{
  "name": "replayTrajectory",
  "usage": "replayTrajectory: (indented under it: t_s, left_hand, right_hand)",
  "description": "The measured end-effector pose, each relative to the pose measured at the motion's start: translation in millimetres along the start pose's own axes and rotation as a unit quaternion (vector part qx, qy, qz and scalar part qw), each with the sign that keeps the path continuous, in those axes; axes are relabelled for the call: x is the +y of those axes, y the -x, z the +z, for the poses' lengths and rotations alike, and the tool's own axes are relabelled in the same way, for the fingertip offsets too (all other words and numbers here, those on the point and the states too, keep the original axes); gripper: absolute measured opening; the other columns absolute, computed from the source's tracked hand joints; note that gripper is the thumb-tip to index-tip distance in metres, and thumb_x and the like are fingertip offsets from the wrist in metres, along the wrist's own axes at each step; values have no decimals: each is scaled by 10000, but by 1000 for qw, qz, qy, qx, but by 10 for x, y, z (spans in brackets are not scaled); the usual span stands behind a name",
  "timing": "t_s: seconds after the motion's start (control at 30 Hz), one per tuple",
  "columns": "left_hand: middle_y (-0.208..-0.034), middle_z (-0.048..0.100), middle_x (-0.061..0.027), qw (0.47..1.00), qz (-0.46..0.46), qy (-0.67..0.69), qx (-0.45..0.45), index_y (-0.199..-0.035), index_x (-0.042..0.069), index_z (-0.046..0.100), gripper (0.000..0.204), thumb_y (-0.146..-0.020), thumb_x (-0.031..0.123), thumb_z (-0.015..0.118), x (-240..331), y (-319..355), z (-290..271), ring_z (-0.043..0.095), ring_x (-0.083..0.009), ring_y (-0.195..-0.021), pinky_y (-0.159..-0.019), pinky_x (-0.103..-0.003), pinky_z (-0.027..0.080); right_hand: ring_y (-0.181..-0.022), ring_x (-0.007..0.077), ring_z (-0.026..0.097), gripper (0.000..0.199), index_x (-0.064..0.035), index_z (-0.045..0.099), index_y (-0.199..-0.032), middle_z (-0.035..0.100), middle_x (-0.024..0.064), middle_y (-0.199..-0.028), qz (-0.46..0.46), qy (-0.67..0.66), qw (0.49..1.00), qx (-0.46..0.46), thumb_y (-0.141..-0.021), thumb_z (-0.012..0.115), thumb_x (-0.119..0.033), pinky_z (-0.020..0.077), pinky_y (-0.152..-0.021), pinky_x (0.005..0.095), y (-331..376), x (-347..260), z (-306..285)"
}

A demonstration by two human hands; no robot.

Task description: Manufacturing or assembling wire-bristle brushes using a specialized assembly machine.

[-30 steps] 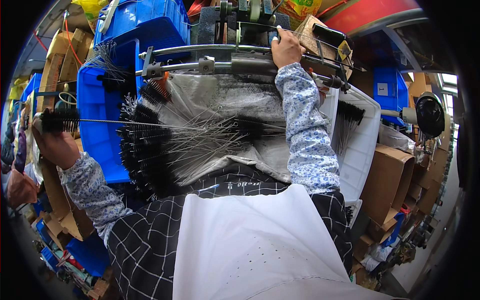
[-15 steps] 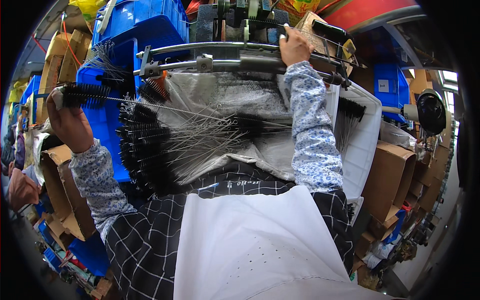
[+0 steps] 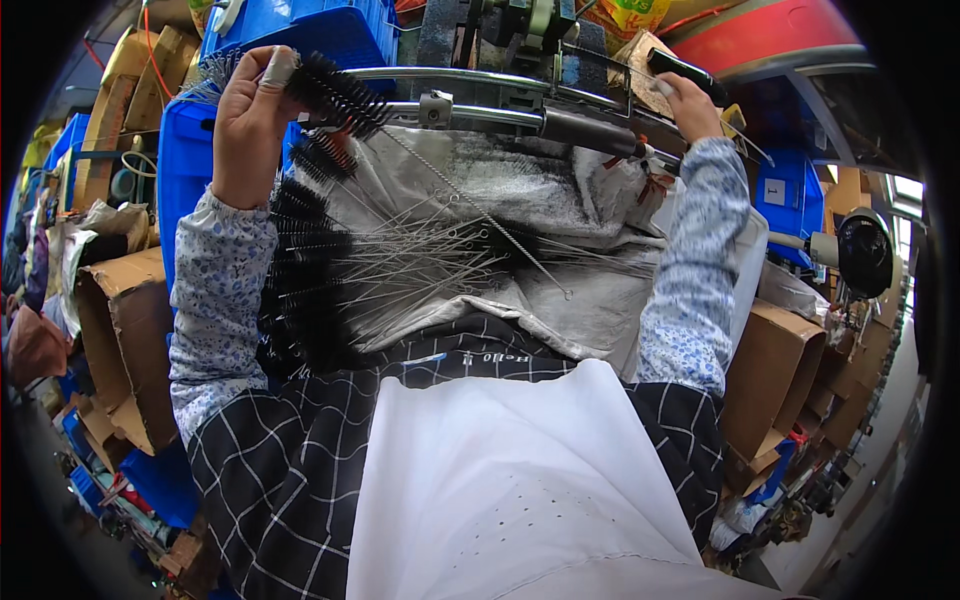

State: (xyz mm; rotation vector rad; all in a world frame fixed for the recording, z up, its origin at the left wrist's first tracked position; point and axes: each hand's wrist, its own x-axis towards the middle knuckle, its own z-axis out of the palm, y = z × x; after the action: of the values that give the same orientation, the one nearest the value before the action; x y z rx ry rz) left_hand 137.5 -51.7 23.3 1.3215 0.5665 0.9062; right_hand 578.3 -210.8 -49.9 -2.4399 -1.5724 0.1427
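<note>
My left hand (image 3: 250, 125), a white wrap on one finger, is closed on the black-bristled end of a wire brush (image 3: 335, 95). Its twisted stem slants down right to a small loop over the pile. At the upper right, my right hand (image 3: 692, 108) is pinched around a thin wire (image 3: 748, 144) beside the machine (image 3: 510, 60); the exact grip is partly hidden. Between my arms, a pile of similar brushes (image 3: 310, 270) lies on a grey cloth (image 3: 540, 310), bristles to the left and looped stems to the right.
Metal rods (image 3: 480, 112) cross in front of the machine. Blue crates (image 3: 300, 25) stand at the upper left, and a white bin (image 3: 745, 265) is beside my right sleeve. Cardboard boxes (image 3: 125, 340) are stacked on both sides. A black round fan (image 3: 865, 248) is far right.
My left hand has moved up and right with the brush, whose stem now tilts steeply down. My right hand has shifted right along the machine.
</note>
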Motion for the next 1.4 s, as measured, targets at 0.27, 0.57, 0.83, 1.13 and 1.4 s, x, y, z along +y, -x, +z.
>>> replayTrajectory:
  t_s: [0.27, 0.57, 0.83, 1.13, 1.4]
  left_hand:
    - [-865, 521, -99, 992, -63, 10, -112, -925, -1, 395, 143, -879, 133, 381, -223, 127, 561, 569, -154, -766, -715, -264, 490]
    - [-774, 506, -18, 938, -130, -318, -51, -959, 36, 417, 191, -877, 208, 406, -492, 178, -648, 412, -28, -550, -509, -151, 352]
    - [-706, 479, 38, 931, -238, -278, 1, -974, -4, 507, 339, -814, 294, 527, -854, 183, -873, 396, -11, -547, -501, -147, 325]
    - [-572, 432, 81, 923, -277, -267, 18, -800, 67, 562, 234, -815, 297, 522, -920, 152, -831, 348, 9, -457, -398, -146, 239]
    - [-595, 469, 75, 922, -277, -270, 6, -806, 64, 591, 240, -808, 297, 535, -1014, 111, -855, 330, -3, -466, -442, -154, 248]
  right_hand:
    - [-897, 156, 505, 328, 17, 464, -1084, 551, 74, -955, -169, -335, 888, -265, -869, 415, -226, 398, -799, 263, 951, -1492, -333]
    - [-630, 178, 533, 246, -137, 569, -997, 603, 32, -715, -22, 26, 984, 176, -821, 453, -263, 432, -616, 314, 298, -1050, 471]
    - [-813, 207, 504, 220, -226, 581, -980, 599, 8, -809, 43, 72, 973, 216, -789, 479, -264, 355, -768, 368, 52, -963, 615]
    - [-856, 194, 489, 252, -237, 571, -1013, 600, 7, -848, 60, 36, 986, 153, -772, 499, -237, 325, -814, 383, 50, -953, 588]
    - [-1066, 217, 379, 345, -247, 516, -1093, 531, -6, -1059, -7, 96, 982, 160, -803, 390, -111, 197, -907, 468, -260, -744, 786]
